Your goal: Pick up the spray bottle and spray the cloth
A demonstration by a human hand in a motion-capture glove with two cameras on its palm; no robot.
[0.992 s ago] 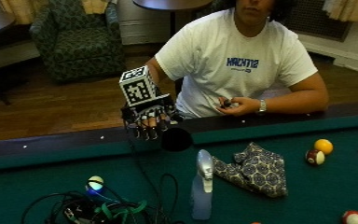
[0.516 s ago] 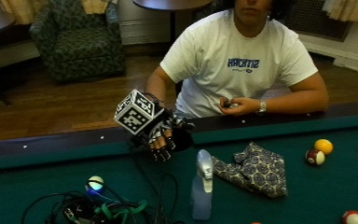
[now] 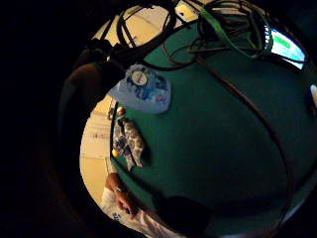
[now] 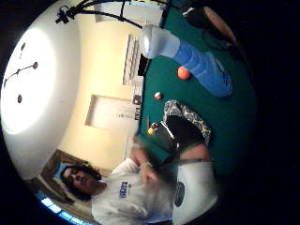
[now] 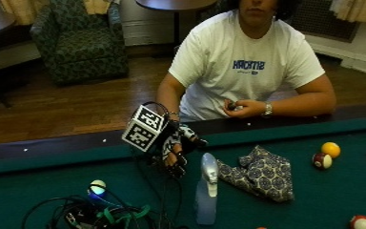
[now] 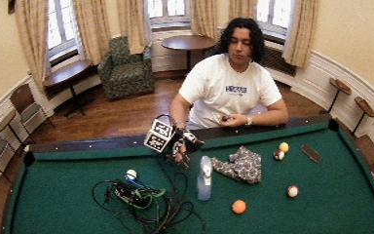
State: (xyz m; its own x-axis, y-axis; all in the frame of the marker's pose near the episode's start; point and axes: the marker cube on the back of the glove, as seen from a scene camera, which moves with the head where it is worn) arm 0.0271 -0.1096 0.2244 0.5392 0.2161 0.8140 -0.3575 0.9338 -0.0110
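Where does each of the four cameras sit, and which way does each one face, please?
Little finger palm view: on the gloved palm, facing the spray bottle and felt; no fingers show.
Thumb palm view: same palm, facing bottle, cloth, wearer's torso.
Outside view: across the table, facing the right hand.
Wide outside view: higher, whole table.
All share bottle and cloth.

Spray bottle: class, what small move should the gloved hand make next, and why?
Probably move across to the spray bottle and curl the fingers round its body. The gloved hand hangs beside the bottle's top, fingers down, holding nothing; the bottle stands upright and untouched next to the cloth.
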